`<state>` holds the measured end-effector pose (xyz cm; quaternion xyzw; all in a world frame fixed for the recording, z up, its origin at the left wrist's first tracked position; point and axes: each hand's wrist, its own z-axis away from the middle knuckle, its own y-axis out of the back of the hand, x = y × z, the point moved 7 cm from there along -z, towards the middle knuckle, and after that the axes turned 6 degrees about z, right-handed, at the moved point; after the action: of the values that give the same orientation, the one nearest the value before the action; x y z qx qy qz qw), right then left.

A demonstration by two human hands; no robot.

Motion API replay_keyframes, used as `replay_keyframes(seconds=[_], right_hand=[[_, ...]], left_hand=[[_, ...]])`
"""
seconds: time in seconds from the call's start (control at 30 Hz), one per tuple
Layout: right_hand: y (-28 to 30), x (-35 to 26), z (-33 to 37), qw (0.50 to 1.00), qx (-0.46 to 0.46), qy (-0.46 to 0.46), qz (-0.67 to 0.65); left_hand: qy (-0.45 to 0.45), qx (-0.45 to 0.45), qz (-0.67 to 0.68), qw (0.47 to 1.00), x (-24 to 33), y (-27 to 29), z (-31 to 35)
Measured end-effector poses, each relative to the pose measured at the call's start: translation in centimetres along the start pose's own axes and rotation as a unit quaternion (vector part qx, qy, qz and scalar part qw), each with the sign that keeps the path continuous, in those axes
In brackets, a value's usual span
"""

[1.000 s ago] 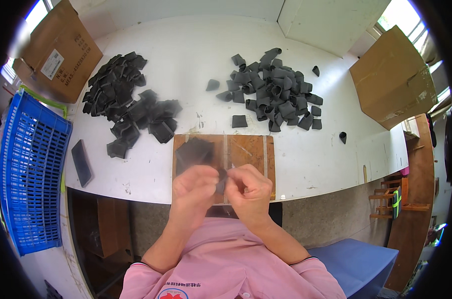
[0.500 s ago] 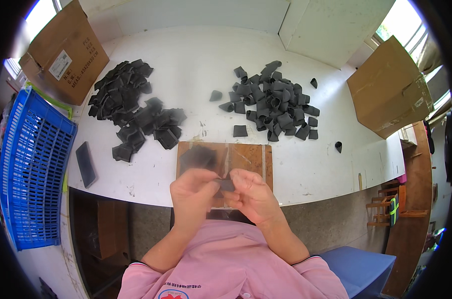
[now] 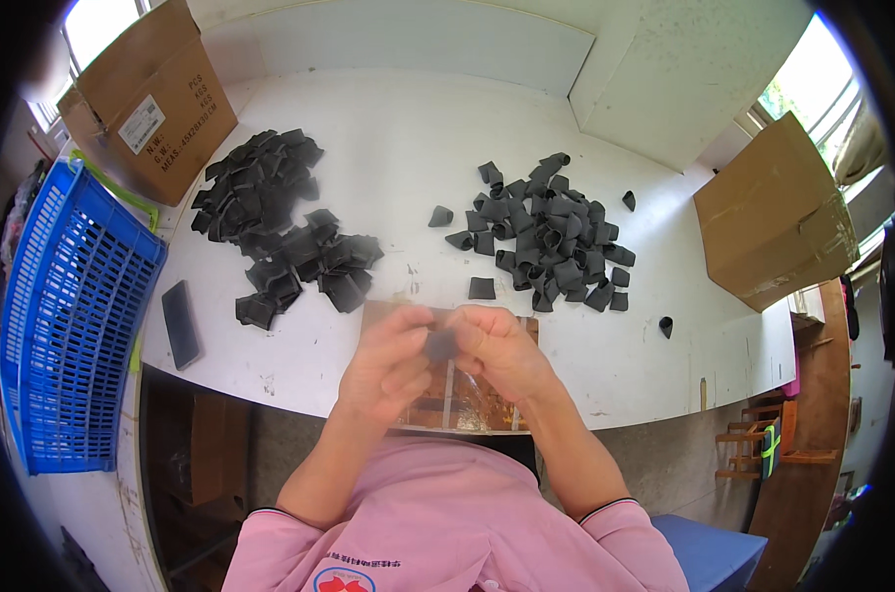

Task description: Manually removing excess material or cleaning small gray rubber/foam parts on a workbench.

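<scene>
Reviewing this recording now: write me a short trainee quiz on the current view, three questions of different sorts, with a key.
1. Short answer: which hand holds the small dark grey piece?
2. True or false: the left heap of dark pieces lies nearer the smartphone than the right heap of dark pieces does.
3. Multiple choice: on which side of the white table is the blue plastic basket? A) right B) left C) far

Key: 1. Both, the left hand and the right hand. 2. True. 3. B.
</scene>
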<state>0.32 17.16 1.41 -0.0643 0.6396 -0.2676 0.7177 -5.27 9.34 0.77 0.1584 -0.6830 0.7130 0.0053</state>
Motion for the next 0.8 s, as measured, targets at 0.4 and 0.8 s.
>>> replay_keyframes(seconds=[0.4,0.8], right_hand=[[-0.4,-0.5,-0.8,0.995,-0.059,0.033,0.076],[-1.4,-6.4,4.2,0.817,0.135,0.330,0.452]], left_hand=[[-0.121,0.074,-0.178,0.974,0.8,-0.4,0.1],[-0.329,-0.027,-0.688,0.647,2.1,-7.4,1.1]])
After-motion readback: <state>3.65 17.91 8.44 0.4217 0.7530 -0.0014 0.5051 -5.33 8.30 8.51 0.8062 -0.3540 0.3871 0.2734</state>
